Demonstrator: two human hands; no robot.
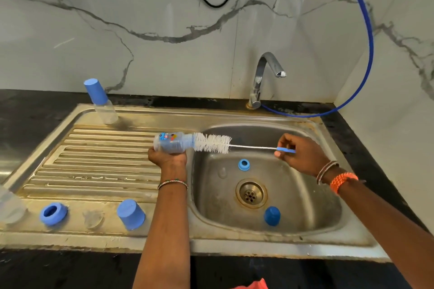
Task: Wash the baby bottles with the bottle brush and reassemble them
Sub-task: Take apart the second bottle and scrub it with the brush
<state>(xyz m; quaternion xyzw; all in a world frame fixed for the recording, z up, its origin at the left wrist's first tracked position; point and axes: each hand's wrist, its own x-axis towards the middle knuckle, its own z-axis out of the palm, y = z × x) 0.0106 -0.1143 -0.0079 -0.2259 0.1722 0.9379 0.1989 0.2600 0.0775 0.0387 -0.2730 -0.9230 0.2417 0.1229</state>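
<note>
Left hand (pixel 167 155) grips a baby bottle (pixel 171 142) sideways over the sink's (pixel 312 223) nine-o'clock rim; right hand (pixel 298 151) pinches the bottle brush (pixel 212 143), bristles partly inside the bottle's mouth.

Left hand (pixel 167 157) gripping sideways bottle (pixel 170 142); right hand (pixel 297 152), at 3 o'clock, pinching bottle brush (pixel 212 143) handle, bristles partly inside.
</note>
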